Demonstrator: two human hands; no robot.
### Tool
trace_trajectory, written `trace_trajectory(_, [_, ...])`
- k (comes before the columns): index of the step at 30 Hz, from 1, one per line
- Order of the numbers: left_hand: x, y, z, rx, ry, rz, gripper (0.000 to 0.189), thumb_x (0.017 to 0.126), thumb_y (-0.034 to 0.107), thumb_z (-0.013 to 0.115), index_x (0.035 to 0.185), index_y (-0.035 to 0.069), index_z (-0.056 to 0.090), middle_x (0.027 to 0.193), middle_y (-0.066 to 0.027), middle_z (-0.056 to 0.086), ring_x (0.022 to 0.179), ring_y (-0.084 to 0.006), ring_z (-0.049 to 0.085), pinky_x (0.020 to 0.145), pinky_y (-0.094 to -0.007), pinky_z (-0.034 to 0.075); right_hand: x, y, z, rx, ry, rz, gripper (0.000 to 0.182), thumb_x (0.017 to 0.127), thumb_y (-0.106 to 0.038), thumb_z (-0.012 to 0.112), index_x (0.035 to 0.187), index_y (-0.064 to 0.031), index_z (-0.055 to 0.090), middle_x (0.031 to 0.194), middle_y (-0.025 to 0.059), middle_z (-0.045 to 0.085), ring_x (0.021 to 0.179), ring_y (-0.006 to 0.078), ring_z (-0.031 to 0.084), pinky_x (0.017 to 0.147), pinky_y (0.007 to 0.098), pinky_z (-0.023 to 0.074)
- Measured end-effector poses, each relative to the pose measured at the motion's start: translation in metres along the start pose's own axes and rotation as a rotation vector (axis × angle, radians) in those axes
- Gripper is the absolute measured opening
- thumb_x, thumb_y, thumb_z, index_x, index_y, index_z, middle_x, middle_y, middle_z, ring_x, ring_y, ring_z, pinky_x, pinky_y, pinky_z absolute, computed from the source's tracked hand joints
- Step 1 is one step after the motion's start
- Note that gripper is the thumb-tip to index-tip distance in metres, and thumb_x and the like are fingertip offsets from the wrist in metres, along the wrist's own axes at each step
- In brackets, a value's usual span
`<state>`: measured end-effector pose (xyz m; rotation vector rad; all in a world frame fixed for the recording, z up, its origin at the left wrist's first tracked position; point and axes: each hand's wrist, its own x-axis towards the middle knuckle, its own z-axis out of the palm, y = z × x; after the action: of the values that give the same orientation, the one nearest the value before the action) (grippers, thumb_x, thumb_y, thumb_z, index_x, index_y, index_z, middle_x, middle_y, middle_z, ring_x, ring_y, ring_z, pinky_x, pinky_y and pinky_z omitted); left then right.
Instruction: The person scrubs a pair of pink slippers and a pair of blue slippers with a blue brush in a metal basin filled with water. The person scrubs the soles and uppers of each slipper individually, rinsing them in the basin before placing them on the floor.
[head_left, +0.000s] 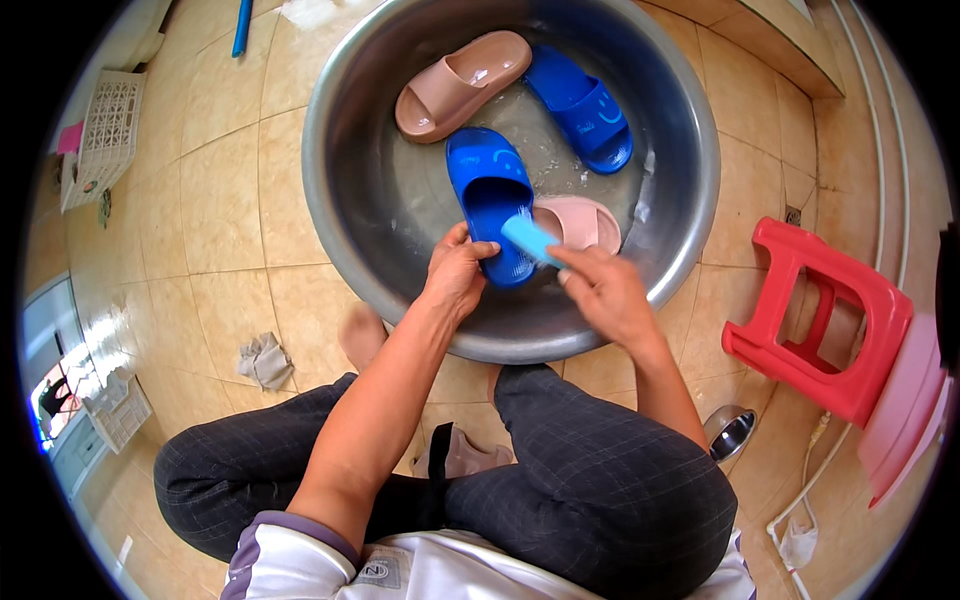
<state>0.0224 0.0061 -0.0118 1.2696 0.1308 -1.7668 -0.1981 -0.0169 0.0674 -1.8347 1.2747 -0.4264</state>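
Observation:
My left hand (459, 271) grips the heel end of a blue slide sandal (491, 176), its thumb on the footbed. The toe points away from me, and the strap bears a light-blue smiley. In my right hand (606, 294) is a light-blue brush (531, 238), blurred, held against the heel of that sandal; its bristles are mostly hidden. Beneath both hands is a large metal basin (375, 300) with shallow water. A second blue slide sandal (589, 116), a brown-pink slide sandal (465, 82) and a paler pink slide sandal (581, 221) lie inside it.
A red plastic stool (847, 315) lies tipped at the right, beside a pink basin (900, 420). Near my knee is a small metal bowl (729, 433). A grey cloth (265, 361) lies on the tiles at left, and a white plastic basket (105, 139) stands farther off.

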Motion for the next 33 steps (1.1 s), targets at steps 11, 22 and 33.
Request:
trace_trajectory(11, [-0.004, -0.002, 0.005, 0.056, -0.075, -0.038, 0.064, 0.076, -0.020, 0.051, 0.136, -0.001, 0.052, 0.116, -0.0094, 0.066, 0.107, -0.0225, 0.065, 0.094, -0.0372, 0.054, 0.034, -0.001, 0.045, -0.133, -0.029, 0.004, 0.037, 0.095, -0.013, 0.061, 0.132, -0.0109, 0.065, 0.091, 0.0213, 0.065, 0.081, 0.0430, 0.066, 0.073, 0.0528, 0.0521])
trace_trajectory(22, [0.000, 0.000, 0.003, 0.077, -0.099, -0.016, 0.064, 0.072, -0.019, 0.049, 0.134, 0.000, 0.053, 0.112, -0.0095, 0.067, 0.100, -0.0213, 0.066, 0.089, -0.0347, 0.054, 0.011, -0.011, 0.001, -0.209, -0.092, 0.049, 0.034, 0.093, -0.011, 0.062, 0.126, -0.0109, 0.070, 0.091, 0.0231, 0.066, 0.081, 0.0433, 0.067, 0.073, 0.0513, 0.0533])
trace_trajectory(33, [0.002, -0.004, -0.001, 0.119, 0.065, -0.012, 0.056, 0.066, -0.019, 0.052, 0.117, 0.002, 0.055, 0.094, -0.0069, 0.065, 0.085, -0.0200, 0.065, 0.082, -0.0331, 0.054, -0.018, -0.021, 0.022, -0.237, -0.196, 0.132, 0.039, 0.096, -0.014, 0.058, 0.134, -0.0060, 0.063, 0.090, 0.0233, 0.067, 0.076, 0.0460, 0.068, 0.069, 0.0548, 0.0545])
